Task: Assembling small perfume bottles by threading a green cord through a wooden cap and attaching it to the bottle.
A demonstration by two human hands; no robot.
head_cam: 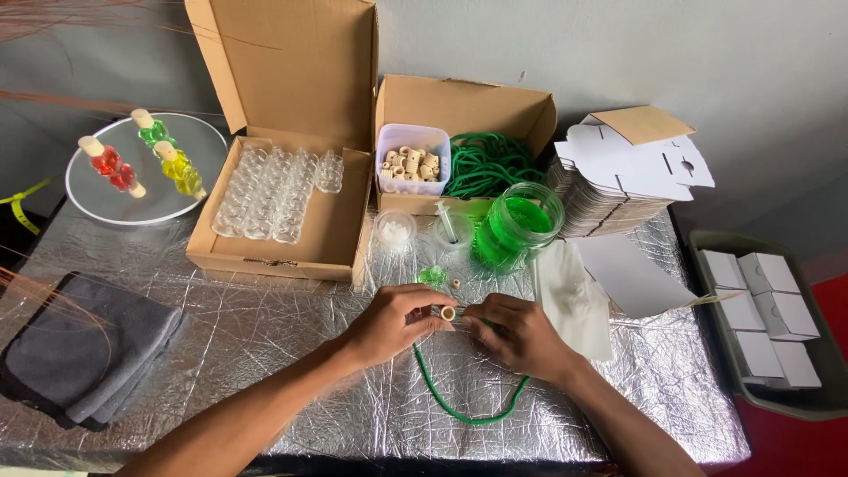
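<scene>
While both hands meet over the foil-covered desk [265, 353], the left hand [389, 322] pinches a small clear corked bottle [444, 314] and the right hand [521, 336] grips its other end beside a green cord [442, 397], apparently tying it on, which needs steady fingers.

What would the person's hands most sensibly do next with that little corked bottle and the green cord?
Probably draw the green cord snug around the small corked bottle. Both the left hand and right hand pinch the bottle together, and the cord hangs below them in a loose loop, so nothing looks tied yet.
</scene>
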